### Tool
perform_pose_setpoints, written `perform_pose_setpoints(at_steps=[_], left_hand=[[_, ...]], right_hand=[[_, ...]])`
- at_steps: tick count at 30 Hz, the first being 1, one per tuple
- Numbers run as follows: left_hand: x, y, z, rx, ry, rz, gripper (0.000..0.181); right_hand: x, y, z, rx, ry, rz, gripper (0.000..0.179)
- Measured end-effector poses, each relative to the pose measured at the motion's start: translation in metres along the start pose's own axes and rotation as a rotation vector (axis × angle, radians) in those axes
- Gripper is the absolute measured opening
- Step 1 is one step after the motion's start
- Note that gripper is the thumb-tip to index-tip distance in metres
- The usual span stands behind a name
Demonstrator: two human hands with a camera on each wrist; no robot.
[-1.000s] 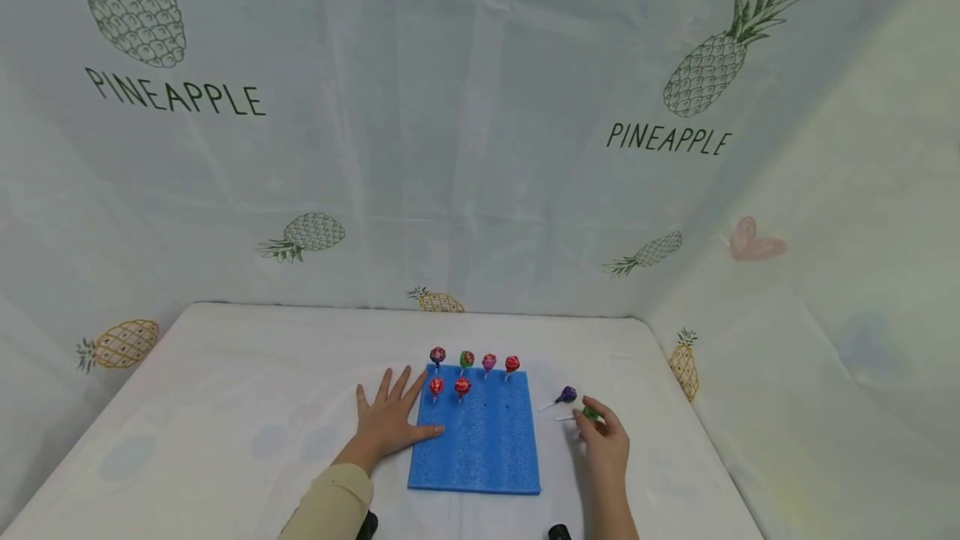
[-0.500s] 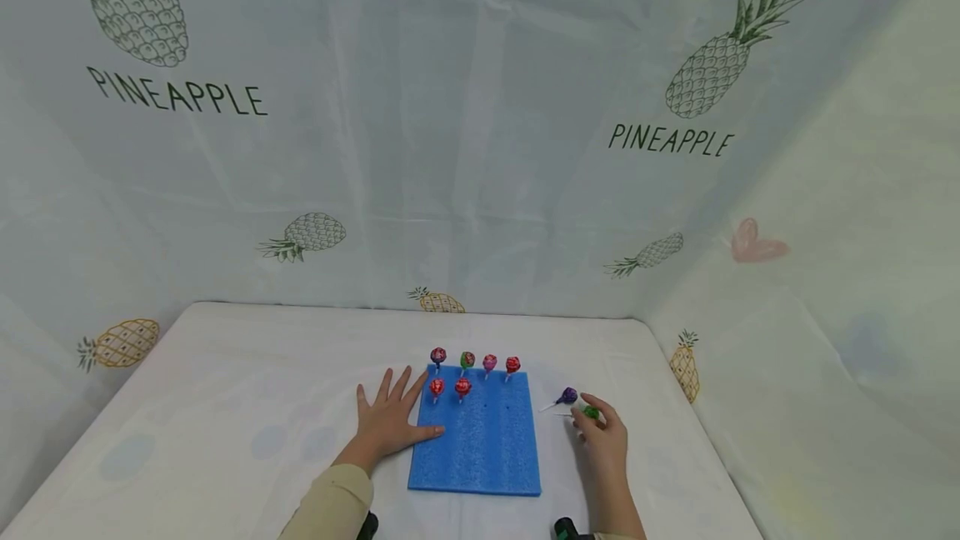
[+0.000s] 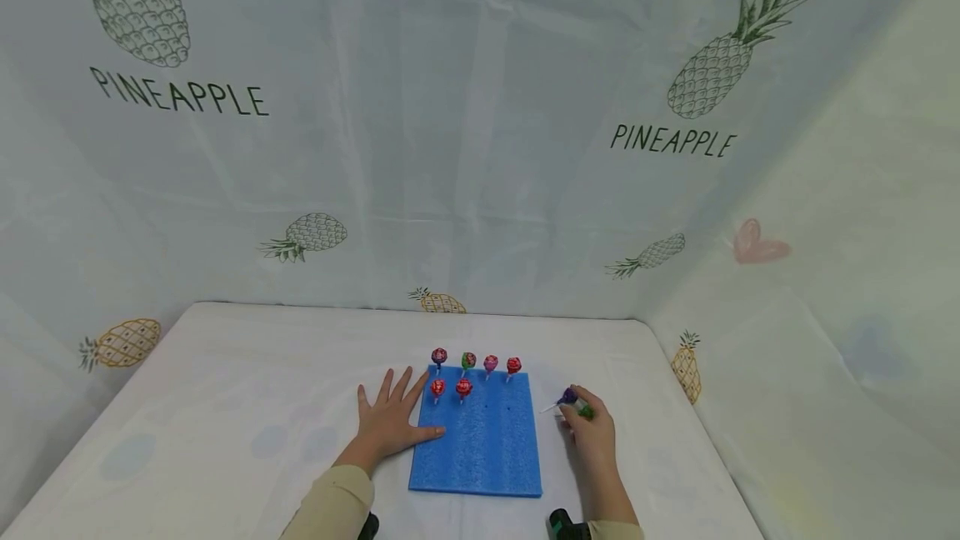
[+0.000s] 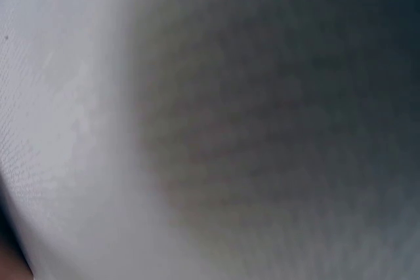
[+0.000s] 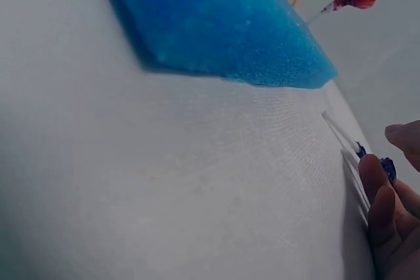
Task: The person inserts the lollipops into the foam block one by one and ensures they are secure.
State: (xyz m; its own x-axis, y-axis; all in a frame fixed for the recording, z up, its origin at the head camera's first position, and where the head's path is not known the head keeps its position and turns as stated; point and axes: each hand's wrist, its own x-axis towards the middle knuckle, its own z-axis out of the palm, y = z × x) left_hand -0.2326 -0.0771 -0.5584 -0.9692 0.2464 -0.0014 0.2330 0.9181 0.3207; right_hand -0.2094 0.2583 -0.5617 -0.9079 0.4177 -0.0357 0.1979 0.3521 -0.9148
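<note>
My left hand (image 3: 390,423) lies with spread fingers at the left edge of a blue foam board (image 3: 480,461), its thumb on the board. Several wrapped lollipops stand upright in the foam, including a pink lollipop (image 3: 491,362) and a red lollipop (image 3: 464,388). To the right of the board, my right hand (image 3: 596,436) is low over the table beside a purple lollipop (image 3: 567,397) and a green lollipop (image 3: 586,412). In the right wrist view a gap separates the upper finger from the lower fingertips (image 5: 374,178), near the purple lollipop (image 5: 388,169). Two white sticks show there.
The white-covered table (image 3: 247,407) extends around the board. Behind it hangs a curtain (image 3: 420,123) printed with pineapples. A dark device (image 3: 566,526) sits at my right wrist. The left wrist view is mostly blurred pale cloth.
My right hand has moved slightly left, closer to the purple lollipop. The green lollipop has shifted a little left with it. My left hand and the board stay in place.
</note>
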Motion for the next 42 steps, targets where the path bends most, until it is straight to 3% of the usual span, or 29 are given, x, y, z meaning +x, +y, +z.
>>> perform_pose_setpoints(at_steps=[12,26,34,42], left_hand=[[0.001,-0.003,0.005,-0.015,0.010,0.000,0.107],[0.002,-0.005,0.006,-0.012,0.002,0.003,0.106],[0.006,-0.012,0.017,-0.002,0.017,0.006,0.109],[0.008,-0.015,0.022,-0.003,0.053,0.020,0.110]], right_hand=[[0.012,0.004,0.003,-0.057,-0.031,-0.057,0.040],[0.007,0.009,0.005,-0.108,-0.011,-0.134,0.033],[0.004,0.012,0.004,-0.049,-0.006,-0.154,0.029],[0.001,0.012,0.002,0.081,-0.022,-0.063,0.033]])
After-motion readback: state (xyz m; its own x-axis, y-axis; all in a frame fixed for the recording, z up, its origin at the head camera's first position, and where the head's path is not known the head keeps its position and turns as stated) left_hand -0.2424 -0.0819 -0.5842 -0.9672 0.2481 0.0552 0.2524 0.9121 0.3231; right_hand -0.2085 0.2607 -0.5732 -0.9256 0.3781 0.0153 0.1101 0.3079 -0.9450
